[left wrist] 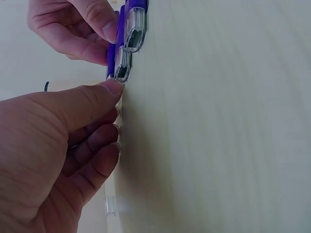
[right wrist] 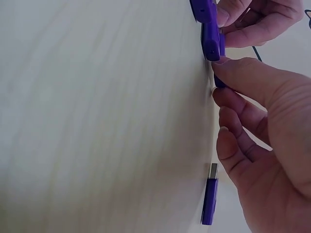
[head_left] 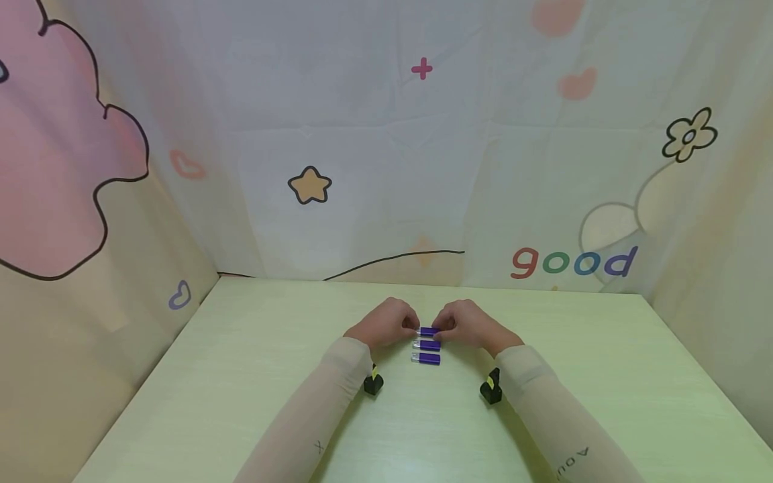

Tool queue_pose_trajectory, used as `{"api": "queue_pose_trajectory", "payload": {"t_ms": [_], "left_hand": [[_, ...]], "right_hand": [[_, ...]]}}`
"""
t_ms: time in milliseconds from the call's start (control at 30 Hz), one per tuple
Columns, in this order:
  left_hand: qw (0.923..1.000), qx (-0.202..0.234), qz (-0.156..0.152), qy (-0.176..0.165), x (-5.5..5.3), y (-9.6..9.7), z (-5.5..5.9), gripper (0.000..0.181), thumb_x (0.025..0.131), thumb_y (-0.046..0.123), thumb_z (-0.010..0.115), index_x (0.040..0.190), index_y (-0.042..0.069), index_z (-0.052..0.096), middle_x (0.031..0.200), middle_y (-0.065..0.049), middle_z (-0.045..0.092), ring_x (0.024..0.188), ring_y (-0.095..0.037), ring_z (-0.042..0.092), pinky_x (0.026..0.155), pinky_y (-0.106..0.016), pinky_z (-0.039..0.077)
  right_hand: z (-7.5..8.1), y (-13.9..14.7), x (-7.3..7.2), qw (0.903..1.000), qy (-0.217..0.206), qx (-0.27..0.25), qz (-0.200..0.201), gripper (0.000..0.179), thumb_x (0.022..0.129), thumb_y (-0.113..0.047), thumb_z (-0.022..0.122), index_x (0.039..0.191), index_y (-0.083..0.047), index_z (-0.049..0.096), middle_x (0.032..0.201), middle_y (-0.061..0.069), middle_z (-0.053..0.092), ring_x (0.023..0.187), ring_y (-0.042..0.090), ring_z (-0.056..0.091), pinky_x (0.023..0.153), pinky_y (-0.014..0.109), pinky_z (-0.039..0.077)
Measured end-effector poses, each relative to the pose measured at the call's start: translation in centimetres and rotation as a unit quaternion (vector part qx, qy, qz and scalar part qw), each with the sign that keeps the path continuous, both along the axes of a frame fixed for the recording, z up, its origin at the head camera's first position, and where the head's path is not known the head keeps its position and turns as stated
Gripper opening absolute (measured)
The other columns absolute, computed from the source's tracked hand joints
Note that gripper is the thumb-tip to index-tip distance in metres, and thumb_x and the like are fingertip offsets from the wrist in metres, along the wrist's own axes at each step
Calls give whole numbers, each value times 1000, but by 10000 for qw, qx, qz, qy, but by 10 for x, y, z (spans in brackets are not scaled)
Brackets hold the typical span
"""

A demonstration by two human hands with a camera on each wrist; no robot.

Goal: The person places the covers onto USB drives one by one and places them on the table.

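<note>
Three purple USB flash drives with clear caps lie one behind another on the table in the head view: a near one [head_left: 426, 359], a middle one [head_left: 426, 345] and a far one [head_left: 429, 331]. At the far drive, my left hand [head_left: 389, 322] pinches the clear cap end with thumb and fingertips. My right hand [head_left: 469, 325] pinches its purple end, seen in the right wrist view between thumb and index finger. Fingers partly hide this drive. An uncapped purple drive [right wrist: 210, 201] with a metal plug lies beyond my right hand.
A small clear cap [left wrist: 111, 205] lies beyond my left hand in the left wrist view. The pale table [head_left: 241, 376] ends at a printed curtain [head_left: 374, 221] behind and at both sides. A black wrist camera [head_left: 373, 382] hangs under the left cuff, another [head_left: 492, 387] under the right.
</note>
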State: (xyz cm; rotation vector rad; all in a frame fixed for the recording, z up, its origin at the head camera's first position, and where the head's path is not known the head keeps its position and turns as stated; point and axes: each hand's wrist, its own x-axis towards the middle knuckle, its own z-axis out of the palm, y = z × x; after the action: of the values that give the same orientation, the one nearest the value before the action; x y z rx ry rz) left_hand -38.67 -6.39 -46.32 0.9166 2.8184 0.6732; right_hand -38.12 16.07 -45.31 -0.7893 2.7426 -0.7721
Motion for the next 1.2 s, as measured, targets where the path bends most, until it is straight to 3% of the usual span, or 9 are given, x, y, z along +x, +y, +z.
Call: {"api": "queue_pose_trajectory", "payload": {"t_ms": [333, 833, 967, 1200], "left_hand": [[9999, -116, -47, 18, 3, 0, 5, 11, 93, 13, 76, 102, 14, 81, 100, 5, 78, 91, -6, 66, 89, -25, 56], [9998, -191, 38, -9, 2, 0, 1, 10, 93, 14, 77, 102, 15, 81, 97, 6, 77, 87, -5, 63, 87, -25, 55], [9998, -181, 41, -12, 1, 0, 0, 11, 93, 14, 76, 103, 14, 81, 97, 6, 76, 87, -5, 63, 87, -25, 55], [10000, -80, 42, 15, -2, -7, 1, 21, 95, 19, 75, 115, 12, 77, 106, 3, 76, 93, -8, 65, 92, -27, 55]], "right_hand": [[1, -1, 0, 9999, -96, -27, -65, 12, 88, -15, 81, 100, -13, 82, 95, -3, 75, 89, 11, 66, 90, 37, 58], [2, -1, 0, 9998, 105, 122, 104, 14, 88, -17, 82, 101, -13, 82, 94, -3, 75, 85, 10, 62, 83, 33, 56], [0, 0, -1, 9999, 83, 100, -6, 15, 88, -19, 82, 102, -14, 82, 94, -4, 74, 84, 10, 62, 82, 32, 55], [1, 9, -3, 9982, 421, 17, -426, 15, 92, -26, 78, 103, -16, 82, 102, -2, 74, 92, 15, 63, 84, 36, 55]]}}
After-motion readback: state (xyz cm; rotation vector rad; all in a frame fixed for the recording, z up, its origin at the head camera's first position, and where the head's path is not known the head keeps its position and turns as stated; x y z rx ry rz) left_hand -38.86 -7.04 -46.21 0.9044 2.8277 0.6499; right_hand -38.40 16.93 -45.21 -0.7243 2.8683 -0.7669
